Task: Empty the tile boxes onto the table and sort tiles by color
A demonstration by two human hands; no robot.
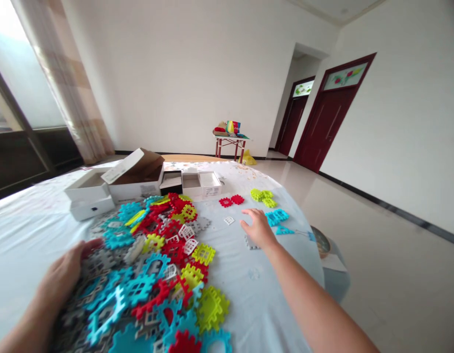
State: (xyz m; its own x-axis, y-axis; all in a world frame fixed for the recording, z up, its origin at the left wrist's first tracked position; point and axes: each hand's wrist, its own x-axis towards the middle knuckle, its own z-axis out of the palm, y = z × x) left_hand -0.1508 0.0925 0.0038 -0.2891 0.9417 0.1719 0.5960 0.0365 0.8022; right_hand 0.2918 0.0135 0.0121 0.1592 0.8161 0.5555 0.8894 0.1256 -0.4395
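A large heap of interlocking plastic building pieces [138,289] in blue, red, lime green, grey and white covers the left and middle of the table. My left hand [65,272] rests against the heap's left side, fingers stretched over grey pieces, gripping nothing that I can see. Over the right part of the cloth hovers my right hand [259,228], thumb and fingers apart and nothing between them. A grey piece [251,242] lies just below it, partly hidden. Close by are blue pieces [277,216], a blue triangular piece [284,230] and a small white window piece [229,221].
Two red pieces [231,200] and a group of lime green pieces [263,196] lie farther back. Open boxes [136,189] and a white divided box [211,184] stand behind the heap. The round table's edge [320,255] curves along the right, with a stool [322,242] beyond.
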